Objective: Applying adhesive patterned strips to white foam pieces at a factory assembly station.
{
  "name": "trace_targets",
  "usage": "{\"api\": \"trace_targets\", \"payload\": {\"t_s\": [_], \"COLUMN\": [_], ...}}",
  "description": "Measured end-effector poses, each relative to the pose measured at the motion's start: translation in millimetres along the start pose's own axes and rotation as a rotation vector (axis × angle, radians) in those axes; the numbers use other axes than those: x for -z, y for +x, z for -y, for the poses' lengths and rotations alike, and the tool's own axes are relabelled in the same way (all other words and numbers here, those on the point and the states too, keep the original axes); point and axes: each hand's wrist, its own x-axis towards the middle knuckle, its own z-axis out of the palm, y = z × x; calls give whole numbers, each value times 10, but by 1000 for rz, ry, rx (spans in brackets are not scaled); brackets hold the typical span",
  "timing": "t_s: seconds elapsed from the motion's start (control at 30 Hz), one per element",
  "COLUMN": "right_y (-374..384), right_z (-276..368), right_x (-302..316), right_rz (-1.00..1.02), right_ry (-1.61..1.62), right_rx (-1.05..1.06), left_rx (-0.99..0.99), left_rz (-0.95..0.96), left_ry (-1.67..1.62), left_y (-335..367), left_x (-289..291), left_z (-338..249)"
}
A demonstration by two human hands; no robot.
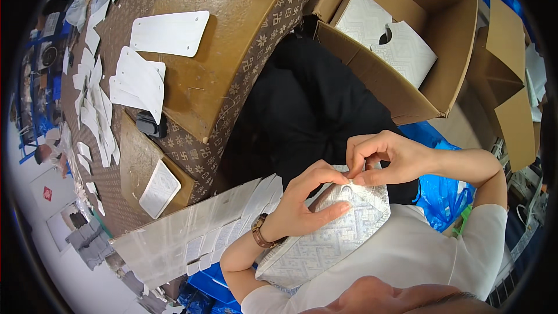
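A whitish piece with a pale blue-grey geometric pattern point(331, 238) lies against my torso; it looks like a folded sheet or pouch. My left hand point(311, 197), with a watch on its wrist, pinches its upper edge, thumb lying over the patterned face. Close beside it, my right hand point(386, 160) has thumb and forefinger pressed together at the same edge. The fingertips of both hands nearly meet there. Anything small between them is hidden.
An open cardboard box point(372, 67) holds similar patterned pieces at the upper right. White cards point(168, 34) lie on the brown-covered table point(221, 17) at left, near a small black object point(151, 124). A board point(157, 250) carries several patterned pieces. Blue plastic bags point(442, 197) sit by my right arm.
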Motion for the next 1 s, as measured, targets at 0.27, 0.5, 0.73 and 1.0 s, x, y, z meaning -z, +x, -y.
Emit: {"api": "trace_targets", "payload": {"t_s": [0.27,0.5,0.73,1.0], "right_y": [35,73,112,188], "right_z": [-9,43,88,138], "right_x": [29,64,86,129], "right_rz": [26,75,113,179], "right_ry": [97,70,51,8], "right_rx": [-75,-126,-165,-238], "left_rx": [-52,-17,-41,-117], "left_rz": [-14,-42,-110,-109], "left_ry": [74,48,53,156], "left_y": [40,5,-33,-1], "left_x": [-16,-51,-52,-55], "left_z": [-46,-47,-58,-102]}}
